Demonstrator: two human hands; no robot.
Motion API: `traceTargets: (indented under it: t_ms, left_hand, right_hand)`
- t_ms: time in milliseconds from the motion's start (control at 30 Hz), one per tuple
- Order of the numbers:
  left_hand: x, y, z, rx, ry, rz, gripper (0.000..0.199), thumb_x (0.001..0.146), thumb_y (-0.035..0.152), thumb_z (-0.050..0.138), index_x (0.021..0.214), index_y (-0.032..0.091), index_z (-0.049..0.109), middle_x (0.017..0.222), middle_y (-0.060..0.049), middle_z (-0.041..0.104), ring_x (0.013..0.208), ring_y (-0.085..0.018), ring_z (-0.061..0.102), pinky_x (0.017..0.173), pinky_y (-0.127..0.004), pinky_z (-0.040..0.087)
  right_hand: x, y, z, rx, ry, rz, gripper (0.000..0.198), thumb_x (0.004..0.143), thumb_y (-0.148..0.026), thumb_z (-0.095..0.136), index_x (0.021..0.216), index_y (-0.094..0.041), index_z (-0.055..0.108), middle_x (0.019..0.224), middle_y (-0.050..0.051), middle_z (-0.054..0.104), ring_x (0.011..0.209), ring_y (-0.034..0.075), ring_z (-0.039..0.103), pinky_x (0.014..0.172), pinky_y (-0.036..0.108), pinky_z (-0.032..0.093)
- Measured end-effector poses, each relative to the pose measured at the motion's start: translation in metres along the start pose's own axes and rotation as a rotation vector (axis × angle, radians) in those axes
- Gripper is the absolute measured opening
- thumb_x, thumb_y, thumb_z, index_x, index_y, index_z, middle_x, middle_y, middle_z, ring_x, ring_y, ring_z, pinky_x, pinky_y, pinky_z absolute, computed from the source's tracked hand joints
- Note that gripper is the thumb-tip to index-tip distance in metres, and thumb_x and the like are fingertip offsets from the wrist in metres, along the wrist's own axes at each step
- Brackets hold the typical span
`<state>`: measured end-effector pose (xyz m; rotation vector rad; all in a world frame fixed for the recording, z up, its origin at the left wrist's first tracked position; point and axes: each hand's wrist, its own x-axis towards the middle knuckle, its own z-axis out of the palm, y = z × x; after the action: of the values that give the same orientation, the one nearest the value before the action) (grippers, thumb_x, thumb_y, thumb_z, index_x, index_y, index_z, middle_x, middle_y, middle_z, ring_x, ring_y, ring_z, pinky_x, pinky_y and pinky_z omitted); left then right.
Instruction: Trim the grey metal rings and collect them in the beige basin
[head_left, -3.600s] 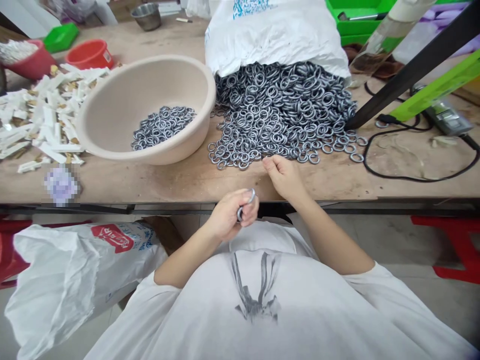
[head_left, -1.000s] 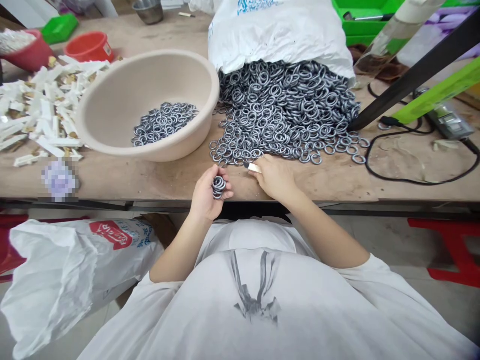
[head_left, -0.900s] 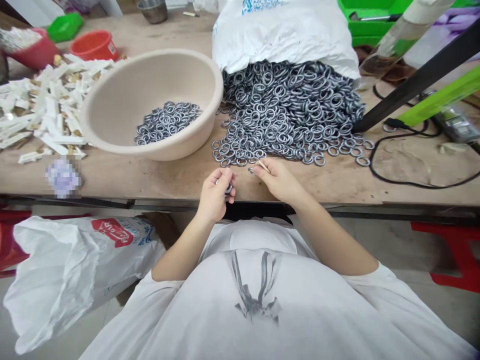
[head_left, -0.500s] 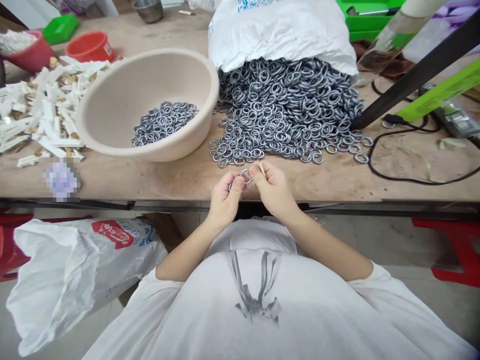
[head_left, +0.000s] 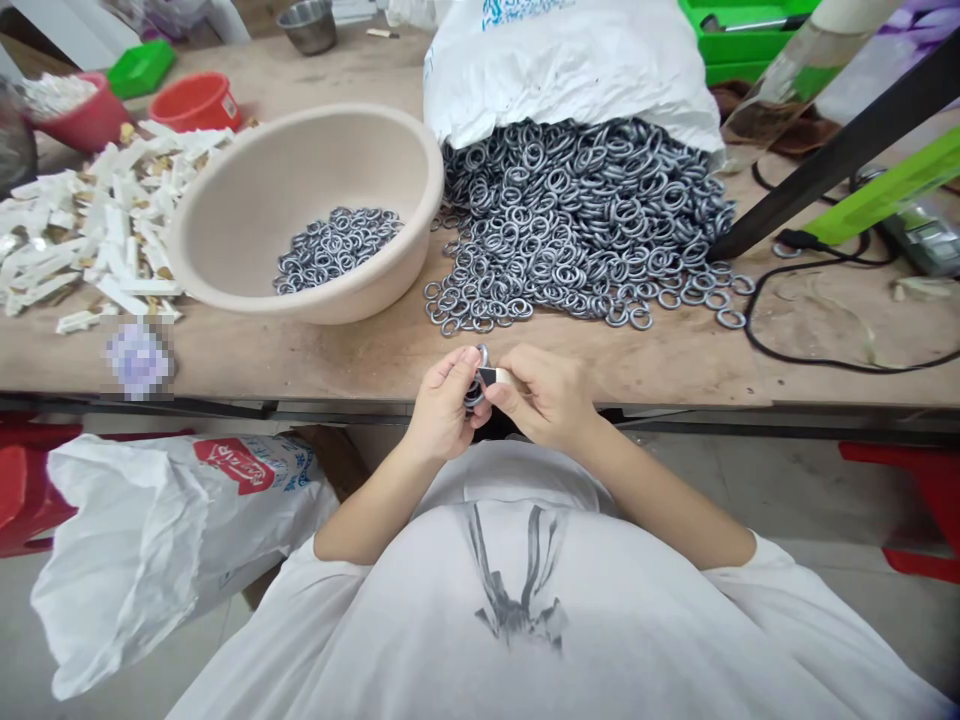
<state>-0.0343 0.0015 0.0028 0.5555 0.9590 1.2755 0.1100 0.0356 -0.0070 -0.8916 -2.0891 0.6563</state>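
Just past the table's front edge, my left hand pinches a few grey rings between thumb and fingers; how many is hidden. My right hand is closed around a small pale-handled blade, whose flat dark end lies against the rings. Beyond my hands a large heap of similar grey rings spills out of a white sack. To the left, a beige basin holds a smaller pile of rings on its bottom.
White plastic strips lie heaped at the left, near a red bowl. A dark slanted bar, a lime-green strip and a black cable are on the right. A white sack stands below the table.
My hands have drawn slightly nearer to me. The right hand has turned, bringing the blade's dark end against the rings in the left hand. The view has shifted slightly.
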Motion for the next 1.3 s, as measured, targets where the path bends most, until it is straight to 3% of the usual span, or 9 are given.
traceTargets:
  t_ms: [300,500,567,633,700,833,967,1133,1300]
  left_hand:
    - [-0.002,-0.002,-0.004,-0.001,0.013,-0.021,0.048,0.067,0.053,0.083,0.077,0.019,0.052,0.052,0.009,0.045,0.037,-0.004,0.038,0.032,-0.015,0.026]
    - [-0.010,-0.001,-0.018,0.042,-0.160,0.004,0.045,0.077,0.051,0.078,0.067,0.017,0.051,0.059,0.003,0.051,0.041,-0.004,0.042,0.034,-0.015,0.029]
    - [-0.009,0.004,-0.027,0.026,-0.095,0.043,0.042,0.077,0.047,0.078,0.068,0.016,0.052,0.061,0.004,0.051,0.042,-0.004,0.043,0.034,-0.015,0.030]
    - [-0.007,0.012,-0.038,0.012,0.031,0.106,0.036,0.075,0.043,0.080,0.071,0.016,0.056,0.062,0.004,0.052,0.042,-0.004,0.044,0.035,-0.015,0.032]
    - [-0.004,0.022,-0.048,0.007,0.143,0.160,0.028,0.075,0.038,0.079,0.080,0.016,0.062,0.062,0.005,0.053,0.042,-0.004,0.044,0.035,-0.015,0.033]
    - [0.001,0.037,-0.061,-0.047,0.263,0.181,0.021,0.076,0.027,0.071,0.094,0.019,0.066,0.061,0.006,0.053,0.044,-0.005,0.048,0.035,-0.014,0.035]
    - [0.006,0.036,-0.058,-0.132,0.272,-0.002,0.012,0.084,0.028,0.057,0.082,0.017,0.061,0.065,0.002,0.059,0.049,-0.009,0.058,0.035,-0.016,0.039]
    - [0.012,0.014,-0.032,-0.103,0.011,-0.217,0.026,0.088,0.041,0.063,0.084,0.015,0.061,0.070,0.000,0.062,0.046,-0.009,0.057,0.032,-0.018,0.039]
    - [0.010,0.001,-0.016,-0.082,-0.135,-0.335,0.041,0.081,0.053,0.073,0.079,0.014,0.060,0.062,0.002,0.056,0.041,-0.006,0.047,0.031,-0.016,0.033]
  right_hand:
    - [0.002,-0.004,0.002,-0.101,-0.044,-0.052,0.048,0.099,-0.054,0.044,0.065,-0.020,0.048,0.062,-0.001,0.049,0.057,0.012,0.040,0.059,0.029,0.027]
    - [0.023,0.029,0.001,0.004,0.034,0.277,0.054,0.100,-0.059,0.036,0.061,-0.022,0.041,0.055,-0.004,0.040,0.055,0.013,0.041,0.056,0.028,0.027]
    - [0.035,0.031,0.007,-0.120,-0.022,0.279,0.045,0.101,-0.052,0.043,0.071,-0.020,0.054,0.062,-0.002,0.053,0.063,0.015,0.050,0.060,0.028,0.031]
    - [0.049,0.026,0.018,-0.261,-0.153,0.187,0.026,0.098,-0.043,0.054,0.094,-0.020,0.066,0.086,0.004,0.068,0.079,0.019,0.060,0.067,0.029,0.035]
    - [0.062,0.017,0.031,-0.432,-0.285,0.119,0.026,0.094,-0.036,0.061,0.113,-0.020,0.067,0.110,0.009,0.070,0.093,0.024,0.065,0.069,0.031,0.038]
    - [0.082,0.013,0.047,-0.603,-0.407,0.147,0.025,0.097,-0.022,0.051,0.111,-0.014,0.070,0.116,0.018,0.067,0.094,0.028,0.067,0.069,0.035,0.040]
    - [0.077,0.018,0.033,-0.201,-0.287,0.181,0.021,0.097,-0.024,0.051,0.093,-0.015,0.070,0.100,0.011,0.069,0.090,0.023,0.065,0.075,0.033,0.043]
    - [0.044,0.012,0.014,0.626,-0.128,0.291,0.037,0.093,-0.054,0.057,0.082,-0.020,0.064,0.069,0.000,0.062,0.068,0.015,0.057,0.069,0.029,0.046]
    - [0.026,0.010,0.015,0.567,0.009,0.275,0.045,0.087,-0.058,0.065,0.063,-0.021,0.060,0.063,-0.001,0.057,0.073,0.016,0.054,0.077,0.031,0.047]
